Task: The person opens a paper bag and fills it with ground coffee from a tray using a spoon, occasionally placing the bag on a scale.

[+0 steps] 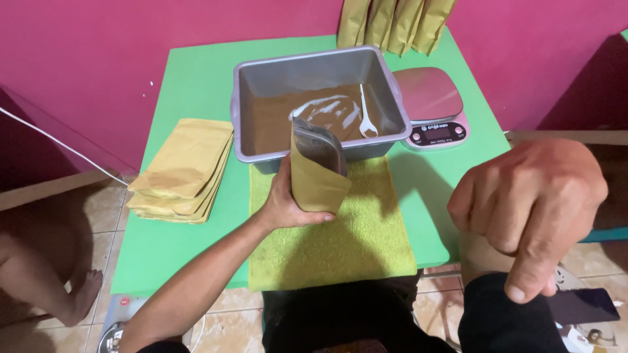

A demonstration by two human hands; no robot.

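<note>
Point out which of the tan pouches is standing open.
The pouch in the left hand, upright on the yellow-green towel. Its mouth gapes; the stack at left lies flat, the row behind leans shut.

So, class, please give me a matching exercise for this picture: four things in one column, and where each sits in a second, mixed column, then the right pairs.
Things:
1. pouch
2. spoon
3. scale
4. pile of pouches

Places:
A. lying on the brown powder in the grey tub
B. on the table's left side
C. held upright in the left hand over the green towel
D. right of the tub

Pairs: 1-C, 2-A, 3-D, 4-B
</note>
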